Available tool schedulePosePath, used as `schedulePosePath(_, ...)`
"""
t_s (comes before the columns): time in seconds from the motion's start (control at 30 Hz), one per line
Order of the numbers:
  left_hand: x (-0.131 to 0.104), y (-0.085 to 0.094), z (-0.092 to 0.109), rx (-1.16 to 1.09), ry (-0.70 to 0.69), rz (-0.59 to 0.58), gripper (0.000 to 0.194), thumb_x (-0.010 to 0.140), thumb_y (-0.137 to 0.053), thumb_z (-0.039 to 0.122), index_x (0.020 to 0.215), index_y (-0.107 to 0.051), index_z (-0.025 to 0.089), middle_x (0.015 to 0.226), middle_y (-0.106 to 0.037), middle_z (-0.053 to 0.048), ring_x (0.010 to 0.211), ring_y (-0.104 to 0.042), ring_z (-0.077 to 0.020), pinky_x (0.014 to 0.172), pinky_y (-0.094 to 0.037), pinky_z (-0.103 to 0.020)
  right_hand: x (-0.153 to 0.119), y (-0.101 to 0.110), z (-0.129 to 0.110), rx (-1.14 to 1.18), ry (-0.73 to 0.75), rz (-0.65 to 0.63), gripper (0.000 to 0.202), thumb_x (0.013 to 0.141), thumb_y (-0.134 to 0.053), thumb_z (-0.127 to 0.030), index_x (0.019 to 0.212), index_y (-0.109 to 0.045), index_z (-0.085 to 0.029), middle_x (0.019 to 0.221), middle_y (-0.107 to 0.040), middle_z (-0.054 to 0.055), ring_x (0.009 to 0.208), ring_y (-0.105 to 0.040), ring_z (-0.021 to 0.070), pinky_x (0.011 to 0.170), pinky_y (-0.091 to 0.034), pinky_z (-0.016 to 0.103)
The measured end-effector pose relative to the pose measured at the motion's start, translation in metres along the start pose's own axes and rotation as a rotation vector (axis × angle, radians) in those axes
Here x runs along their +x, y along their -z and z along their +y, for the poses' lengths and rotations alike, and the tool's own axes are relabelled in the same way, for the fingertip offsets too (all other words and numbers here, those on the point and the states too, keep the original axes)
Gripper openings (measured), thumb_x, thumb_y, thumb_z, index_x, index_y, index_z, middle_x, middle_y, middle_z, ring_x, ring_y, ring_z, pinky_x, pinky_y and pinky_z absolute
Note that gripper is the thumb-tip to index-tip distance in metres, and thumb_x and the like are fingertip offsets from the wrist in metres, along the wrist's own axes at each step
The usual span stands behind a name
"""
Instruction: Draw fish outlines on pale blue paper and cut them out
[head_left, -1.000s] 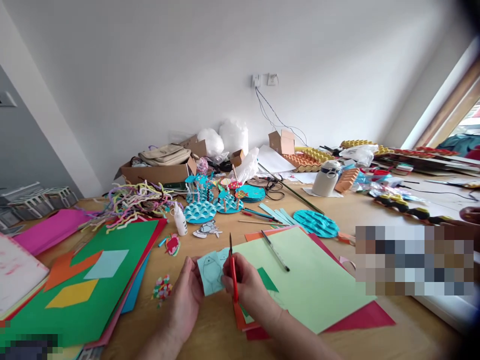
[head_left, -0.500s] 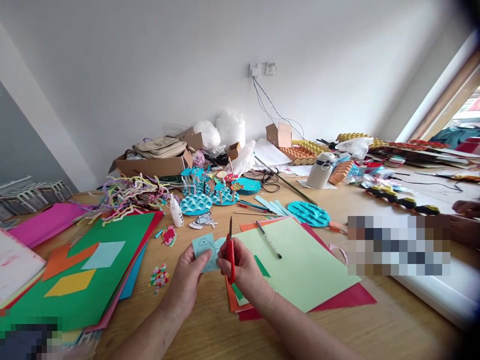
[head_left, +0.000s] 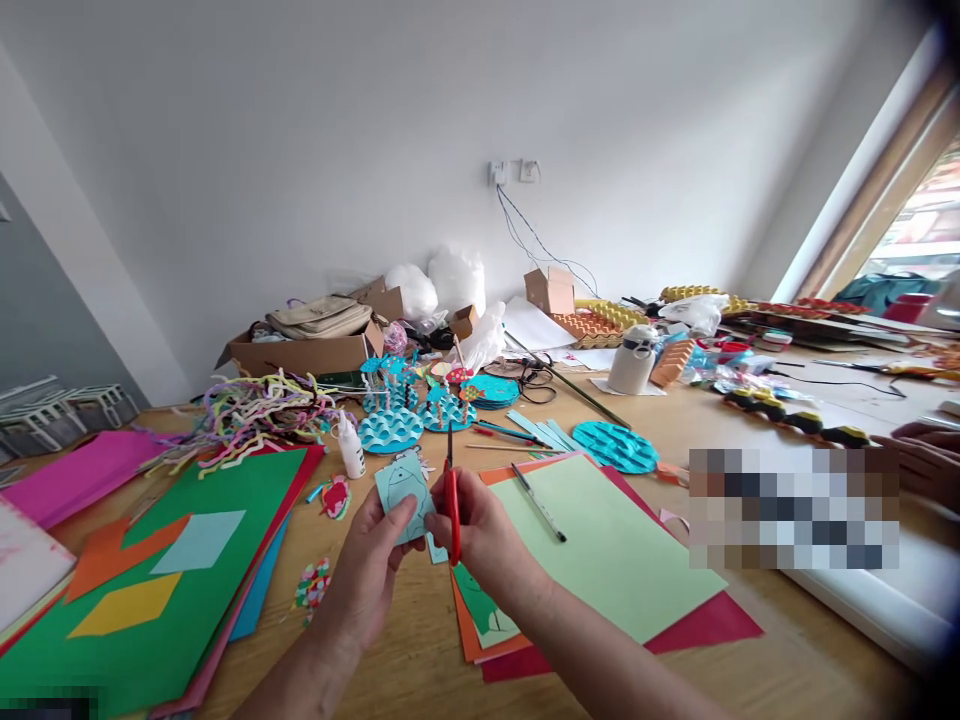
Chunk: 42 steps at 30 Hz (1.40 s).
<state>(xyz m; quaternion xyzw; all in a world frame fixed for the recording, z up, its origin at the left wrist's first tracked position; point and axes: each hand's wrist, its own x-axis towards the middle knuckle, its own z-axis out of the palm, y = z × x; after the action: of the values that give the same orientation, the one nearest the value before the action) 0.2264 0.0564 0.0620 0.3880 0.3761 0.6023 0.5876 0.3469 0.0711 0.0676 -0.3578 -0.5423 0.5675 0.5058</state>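
Note:
My left hand [head_left: 375, 550] pinches a light blue paper [head_left: 401, 485] with a fish outline drawn on it in dark line. Red-handled scissors [head_left: 452, 510] are in my right hand [head_left: 484, 530], their dark blades pointing up and away, beside the paper's right edge. Whether the blades touch the paper is not clear. A small light blue piece [head_left: 436, 549] shows below, between the hands. Under my right wrist lies a pale green sheet [head_left: 607, 540] on orange and red sheets, with a pen [head_left: 540, 503] on top.
A white glue bottle [head_left: 350, 445] and paper scraps [head_left: 311, 588] lie left of centre. Green sheets [head_left: 225, 520] cover the left side. Pipe cleaners [head_left: 270, 410], blue fish models [head_left: 390, 428] and a jar [head_left: 632, 360] stand behind. Another person's hand [head_left: 926, 455] is at the far right.
The blue paper is now turned more upright, and a small light blue piece shows beneath it. The scissors have tilted slightly and moved left. The whole view has shifted a little.

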Motion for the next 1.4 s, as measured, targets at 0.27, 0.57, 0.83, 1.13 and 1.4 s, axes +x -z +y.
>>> schedulePosePath(0.27,0.005,0.006,-0.004,0.019,0.038,0.035,0.028,0.063,-0.076,0.031,0.085,-0.065,0.018,0.073,-0.065,0.000,0.060,-0.053,-0.0104,0.053,-0.043,-0.021,0.001,-0.002,0.005,-0.007,0.041,-0.031,0.019,0.061,-0.056,-0.015,0.073,-0.042,-0.020,0.060,-0.048,-0.007,0.054,-0.048,0.0101,0.048,-0.038,0.022)
schedulePosePath(0.57,0.004,0.007,-0.002,0.019,0.037,0.081,0.022,0.058,-0.077,0.029,0.070,-0.063,0.018,0.061,-0.061,0.004,0.057,-0.052,-0.0096,0.056,-0.043,-0.020,-0.009,-0.001,0.020,0.079,-0.013,-0.010,0.028,0.063,-0.067,-0.028,0.077,-0.044,-0.018,0.068,-0.050,-0.004,0.056,-0.045,0.0085,0.052,-0.037,0.022)
schedulePosePath(0.83,0.014,0.004,-0.013,0.075,0.076,0.043,0.018,0.061,-0.072,0.029,0.070,-0.062,0.017,0.063,-0.062,0.003,0.060,-0.052,-0.0108,0.059,-0.043,-0.021,-0.011,0.002,0.042,0.156,-0.042,0.061,0.036,0.063,-0.072,-0.035,0.079,-0.045,-0.017,0.064,-0.047,-0.006,0.054,-0.043,0.0074,0.049,-0.035,0.020)
schedulePosePath(1.13,0.007,0.001,-0.018,0.012,0.153,0.018,0.025,0.062,-0.072,0.033,0.080,-0.065,0.017,0.075,-0.066,-0.002,0.068,-0.057,-0.0152,0.060,-0.046,-0.025,-0.006,0.006,0.044,0.179,-0.032,0.081,0.034,0.061,-0.074,-0.033,0.077,-0.046,-0.019,0.065,-0.049,-0.006,0.054,-0.046,0.0083,0.052,-0.040,0.023)
schedulePosePath(1.4,0.008,0.001,-0.012,0.086,0.091,0.053,0.020,0.058,-0.073,0.030,0.068,-0.062,0.017,0.061,-0.062,0.003,0.055,-0.052,-0.0108,0.054,-0.042,-0.021,-0.008,0.005,0.036,0.135,-0.049,0.017,0.036,0.058,-0.075,-0.030,0.076,-0.045,-0.019,0.061,-0.048,-0.007,0.051,-0.045,0.0076,0.049,-0.038,0.021)
